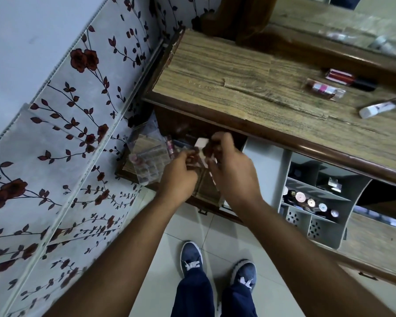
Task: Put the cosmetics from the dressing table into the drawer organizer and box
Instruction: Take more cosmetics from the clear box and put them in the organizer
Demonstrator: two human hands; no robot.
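Worktop (pixel 226 72): a broad bare stretch runs from its wall-side corner toward the mirror; a hand could cross it freely there.
Far end of the worktop: a red tube (pixel 350 79), a wrapped pink item (pixel 324 89) and a white tube (pixel 378 108) lie close together, narrowing the way.
Below the worktop edge: the open drawer (pixel 206 191) is crowded by both hands (pixel 181 172) (pixel 232 172) and a clear organizer (pixel 146 159) on its wall side.
Right of the drawer: a grey divided box (pixel 318 225) fills the opening, round compacts (pixel 311 202) packing its middle row.
Wall side of the drawer: the floral wall (pixel 66 138) stands close.
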